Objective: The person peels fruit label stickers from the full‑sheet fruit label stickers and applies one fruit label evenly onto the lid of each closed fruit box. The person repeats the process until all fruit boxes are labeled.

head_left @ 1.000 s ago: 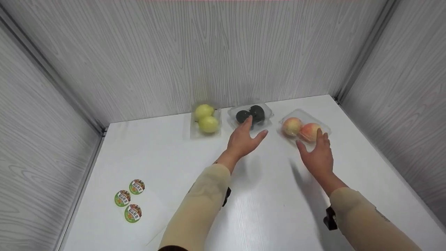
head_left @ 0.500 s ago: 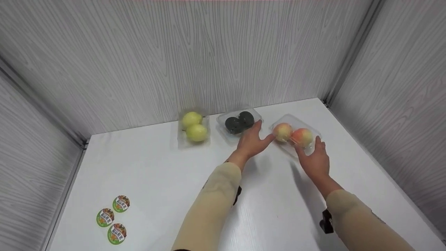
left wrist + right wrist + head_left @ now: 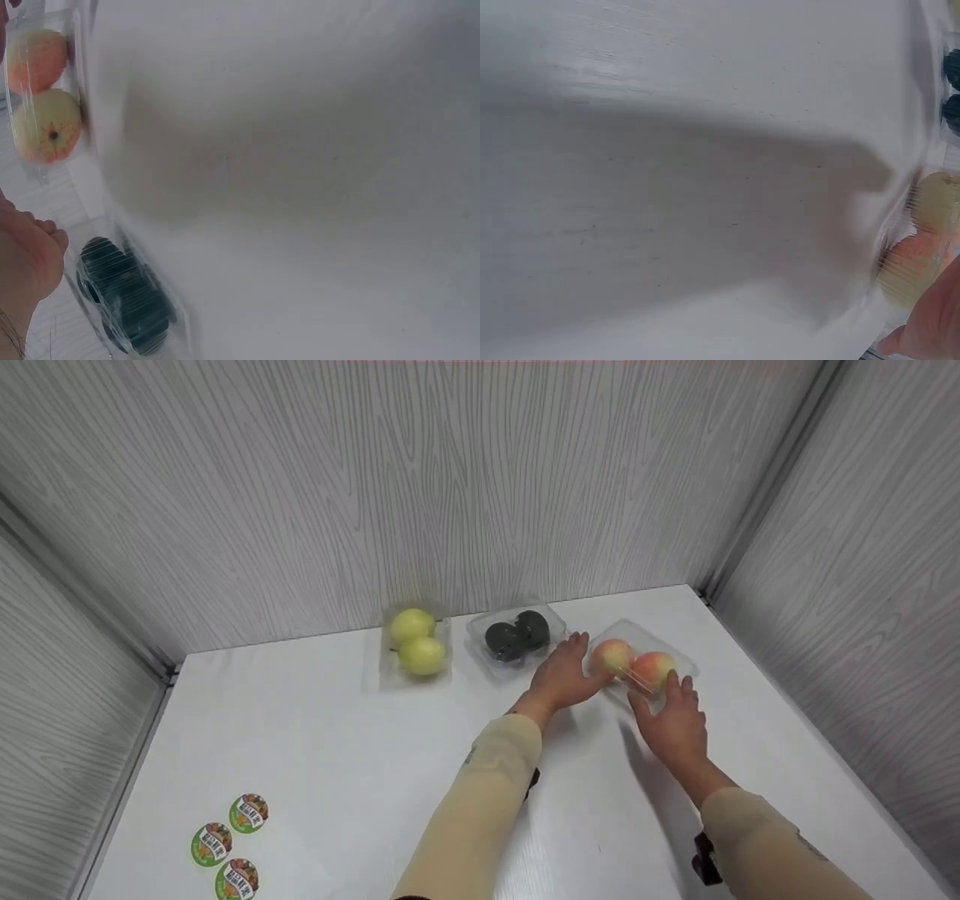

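A clear plastic clamshell box [image 3: 626,631] holding two peaches [image 3: 613,656] lies at the back right of the white table. My left hand [image 3: 564,679] is at its left front corner, with the thumb overlapping the box and the fingers extended past its left side. My right hand [image 3: 675,726] is at the right front, thumb toward the front edge and fingers spread along the right side. Both hands have loosely straight fingers. In the left wrist view the peach box [image 3: 41,97] lies beyond the left hand [image 3: 30,259]. The right wrist view shows the right hand [image 3: 934,319] beside the peaches.
Left of the left hand stands a clear box [image 3: 487,660] of dark round fruits [image 3: 517,636]. Further left is another with two yellow-green pears [image 3: 421,655]. Several round fruit stickers, such as this one [image 3: 248,813], lie at the front left. A wood-grain panel [image 3: 450,495] closes the back.
My left hand has moved right, from in front of the dark fruits to the peach box. The right hand has come in against the box's front right. The head view has shifted slightly.
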